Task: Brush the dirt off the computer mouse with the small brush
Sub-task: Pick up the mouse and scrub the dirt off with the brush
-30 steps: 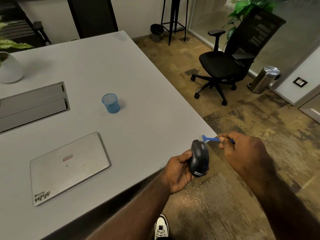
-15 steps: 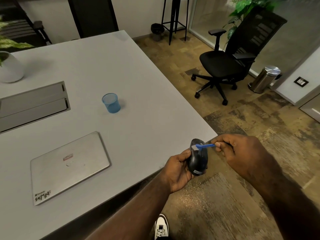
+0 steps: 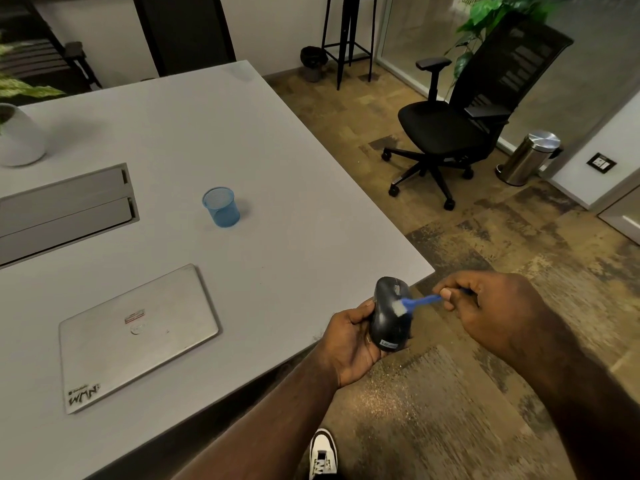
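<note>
Both hands are raised off the near right corner of the table (image 3: 277,188), over the carpet. By the left hand (image 3: 349,344) the mouse (image 3: 389,315) is gripped from the left side, thumb along its edge and fingers curled beneath, so that its top is turned up and to the right, toward the other hand. By the right hand (image 3: 485,306) the thin blue handle of the small brush (image 3: 414,304) is pinched between thumb and fingertips, the remaining fingers being curled behind it. The pale bristles are laid against the upper surface of the mouse, just nearer than the scroll wheel. The handle is held nearly level and crosswise to the mouse, which would allow short strokes to be drawn across its back.

The mouse is judged to be held out past the table edge so that loosened dirt is dropped onto the floor and not onto the table. Whether any dirt remains on the mouse cannot be made out. The brushing is judged to be under way, with the sides and wheel groove probably yet to be covered.

On the table, a closed laptop (image 3: 138,334) is seen to the near left, and a small blue cup (image 3: 221,207) farther off, well apart from the hands. An office chair (image 3: 460,133) and a metal bin (image 3: 530,157) are seen at the far right.
</note>
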Demonstrator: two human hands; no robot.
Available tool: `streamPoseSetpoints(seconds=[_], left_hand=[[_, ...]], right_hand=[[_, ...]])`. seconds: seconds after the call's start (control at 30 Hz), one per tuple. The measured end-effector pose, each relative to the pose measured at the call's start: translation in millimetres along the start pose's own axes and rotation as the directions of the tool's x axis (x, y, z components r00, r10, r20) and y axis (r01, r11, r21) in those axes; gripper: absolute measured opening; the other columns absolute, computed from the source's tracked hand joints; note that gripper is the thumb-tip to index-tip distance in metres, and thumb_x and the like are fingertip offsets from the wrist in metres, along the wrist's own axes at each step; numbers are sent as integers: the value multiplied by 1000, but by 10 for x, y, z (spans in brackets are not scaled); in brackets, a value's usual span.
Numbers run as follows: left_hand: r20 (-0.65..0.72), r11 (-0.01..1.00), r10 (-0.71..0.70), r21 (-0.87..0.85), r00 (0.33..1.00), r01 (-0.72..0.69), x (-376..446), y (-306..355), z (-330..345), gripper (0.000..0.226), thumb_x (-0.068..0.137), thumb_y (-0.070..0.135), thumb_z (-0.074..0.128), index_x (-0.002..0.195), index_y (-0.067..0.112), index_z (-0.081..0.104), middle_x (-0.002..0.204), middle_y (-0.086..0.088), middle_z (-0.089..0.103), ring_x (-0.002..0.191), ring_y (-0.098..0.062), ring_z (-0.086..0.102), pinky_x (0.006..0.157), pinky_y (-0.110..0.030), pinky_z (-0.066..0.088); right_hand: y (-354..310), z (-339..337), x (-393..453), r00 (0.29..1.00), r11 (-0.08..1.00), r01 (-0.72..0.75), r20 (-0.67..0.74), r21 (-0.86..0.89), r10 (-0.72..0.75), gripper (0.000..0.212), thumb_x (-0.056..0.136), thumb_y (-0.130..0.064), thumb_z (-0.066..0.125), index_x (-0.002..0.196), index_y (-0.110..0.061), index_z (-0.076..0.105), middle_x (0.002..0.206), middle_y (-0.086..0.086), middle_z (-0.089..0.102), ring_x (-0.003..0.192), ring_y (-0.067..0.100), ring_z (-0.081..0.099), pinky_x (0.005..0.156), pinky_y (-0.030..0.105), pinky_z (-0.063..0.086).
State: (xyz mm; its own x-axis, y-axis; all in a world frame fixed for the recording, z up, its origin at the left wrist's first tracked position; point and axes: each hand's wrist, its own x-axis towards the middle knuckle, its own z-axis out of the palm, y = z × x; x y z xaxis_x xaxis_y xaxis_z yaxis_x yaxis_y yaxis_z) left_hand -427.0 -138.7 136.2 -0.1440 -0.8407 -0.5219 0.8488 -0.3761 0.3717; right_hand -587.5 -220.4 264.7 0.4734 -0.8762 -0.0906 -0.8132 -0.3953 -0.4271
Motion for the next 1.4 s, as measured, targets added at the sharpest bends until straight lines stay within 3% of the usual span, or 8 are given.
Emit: streamPoseSetpoints(seconds=[0.1, 0.27, 0.43, 0.83, 1.0, 1.17, 1.3, 1.4], left_hand=[[16, 1000, -17, 2, 1000, 17, -7, 13, -30, 53, 100, 31, 33, 141, 0, 47, 126, -26, 58, 101, -37, 62, 89, -43, 52], [81, 1000, -1, -12, 997, 2, -5, 15, -31, 57, 98, 33, 34, 141, -3, 45, 122, -24, 59, 96, -35, 63, 85, -40, 54], [134, 999, 3, -34, 991, 1, -6, 11, -37, 56, 93, 31, 39, 136, -2, 51, 118, -22, 61, 94, -34, 63, 84, -39, 54], [118, 994, 8, -107, 993, 5, 3, 2, -68, 56, 94, 30, 37, 136, -3, 51, 118, -26, 61, 93, -36, 63, 83, -40, 55], [130, 993, 6, -115, 992, 9, -2, 12, -69, 55, 93, 29, 37, 133, -5, 54, 116, -25, 62, 92, -35, 65, 83, -41, 56], [124, 993, 12, -119, 992, 3, -21, 47, -67, 54, 93, 31, 37, 131, -3, 57, 114, -24, 64, 90, -34, 64, 82, -39, 55], [84, 994, 5, -109, 996, 4, -23, 51, -66, 57, 93, 30, 38, 138, -4, 49, 115, -25, 62, 92, -36, 62, 82, -40, 55], [85, 997, 20, -71, 996, -14, -26, 66, -43, 59, 93, 30, 38, 140, -5, 46, 117, -25, 60, 93, -36, 61, 83, -40, 54]], right_hand=[[20, 2, 2, 983, 1000, 6, -185, 1, -6, 20, 92, -19, 60, 104, -19, 75, 78, -6, 70, 55, -2, 50, 47, 12, 30], [4, -31, -39, 996, 997, 55, -77, 49, -51, 14, 86, -16, 66, 87, -27, 75, 65, -14, 67, 53, -1, 58, 42, 9, 39], [-21, -6, -23, 967, 996, 89, -238, 9, -84, 14, 87, -12, 65, 93, -19, 76, 72, -6, 70, 46, -1, 49, 44, 6, 29], [21, 18, -40, 983, 995, 104, -154, 7, -102, 14, 84, -12, 67, 87, -22, 75, 70, -7, 68, 51, 1, 53, 45, 11, 32], [19, 24, -6, 961, 996, 85, -261, -33, -90, 15, 89, -13, 61, 94, -17, 74, 77, -2, 69, 58, 10, 57, 48, 17, 35], [37, -10, -25, 980, 987, 151, -139, 44, -144, 14, 82, -10, 68, 80, -23, 73, 61, -12, 61, 54, 4, 56, 45, 11, 41], [20, 9, -13, 966, 974, 215, -162, 76, -201, 14, 83, -7, 68, 85, -19, 74, 67, -14, 63, 70, -5, 59, 52, 6, 42], [14, 78, 8, 960, 975, 217, -192, 51, -203, 14, 86, -9, 66, 92, -17, 75, 72, -13, 64, 56, -3, 56, 46, 6, 39]])
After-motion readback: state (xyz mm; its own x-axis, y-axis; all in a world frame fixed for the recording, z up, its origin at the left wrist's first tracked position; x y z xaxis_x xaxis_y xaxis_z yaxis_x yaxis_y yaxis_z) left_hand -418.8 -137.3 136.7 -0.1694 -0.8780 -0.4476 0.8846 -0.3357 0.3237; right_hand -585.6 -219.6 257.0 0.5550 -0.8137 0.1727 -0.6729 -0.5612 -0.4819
